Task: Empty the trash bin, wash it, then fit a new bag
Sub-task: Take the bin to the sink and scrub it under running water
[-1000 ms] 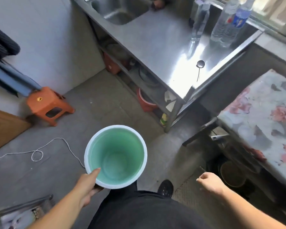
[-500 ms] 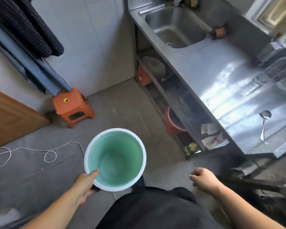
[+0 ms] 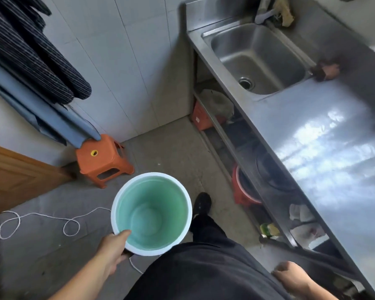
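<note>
A: Round trash bin (image 3: 152,213) of white-rimmed plastic with a green inside — where is it?

B: Held upright above the grey floor (image 3: 178,152), near the middle of the view, just left of the person's black-trousered leg (image 3: 206,230) and black shoe (image 3: 202,203). Nothing lies inside it and no bag lines it.

A: Which hand has it?

B: The left hand (image 3: 113,250). It grasps the near rim, thumb hooked over the edge into the bin, the other fingers underneath the lip outside.

A: And the right hand (image 3: 290,276)?

B: Low at the near right, just beside the front edge of the long stainless steel counter (image 3: 312,135). Its fingers are loosely curled and it holds nothing.

A: What is on that counter?

B: A stainless steel sink basin (image 3: 258,59) set in its far end, with a drain in its near corner. A faucet (image 3: 263,15) sits at the far edge, and a small brown and orange object (image 3: 325,71) rests right of the basin; I cannot tell what it is. Under the counter a shelf holds a red plastic basin (image 3: 243,191) and an orange box (image 3: 200,116).

A: And to the left?

B: A small orange plastic stool (image 3: 103,161) stands against the white tiled wall (image 3: 121,68), far left of the bin. A white cord (image 3: 41,218) loops over the floor left of the bin. Dark striped fabric (image 3: 35,57) hangs at the far left, and a wooden door (image 3: 15,176) edge shows beneath it.
</note>
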### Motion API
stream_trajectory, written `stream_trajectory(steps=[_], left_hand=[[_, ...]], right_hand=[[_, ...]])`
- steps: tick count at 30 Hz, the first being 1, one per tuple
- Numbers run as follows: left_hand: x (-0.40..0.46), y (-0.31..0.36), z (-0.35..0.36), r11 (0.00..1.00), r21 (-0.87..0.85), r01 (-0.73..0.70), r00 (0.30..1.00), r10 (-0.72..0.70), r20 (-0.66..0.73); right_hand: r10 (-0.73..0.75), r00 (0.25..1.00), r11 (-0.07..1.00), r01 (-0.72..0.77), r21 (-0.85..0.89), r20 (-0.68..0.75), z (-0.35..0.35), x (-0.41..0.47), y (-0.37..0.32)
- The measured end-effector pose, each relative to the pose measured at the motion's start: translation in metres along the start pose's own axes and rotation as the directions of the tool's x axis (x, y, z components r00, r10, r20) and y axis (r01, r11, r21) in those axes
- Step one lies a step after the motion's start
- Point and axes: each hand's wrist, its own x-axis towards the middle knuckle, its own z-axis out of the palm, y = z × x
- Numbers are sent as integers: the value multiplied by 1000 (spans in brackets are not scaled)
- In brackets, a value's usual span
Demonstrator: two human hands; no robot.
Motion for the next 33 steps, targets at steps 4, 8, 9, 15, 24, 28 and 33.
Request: stream_trajectory(steps=[4,8,9,15,24,28,33], left_hand=[[0,74,17,1000,1,-18,1000,18,-17],[2,156,35,998,-16,-66,998,66,-2],[4,174,39,997,-20,-79,997,79,1],[26,266,61,992,-23,-121,993,121,2],[95,422,91,962,200,-188,970,150,190],[94,523,103,844,427,-326,910,158,383],[72,635,130,674,490,-552,769,184,613]], right_hand=[[-102,993,994,104,-29,55,-57,37,-94],[-205,978,978,206,32,-32,-125,71,-200],[-236,971,971,238,35,-47,-141,79,-224],[-324,943,940,331,89,-81,-208,99,-326],[-101,994,990,106,96,-51,-207,117,-376],[-2,997,989,14,144,-83,-205,115,-410],[22,990,958,19,286,-138,-212,110,-452]])
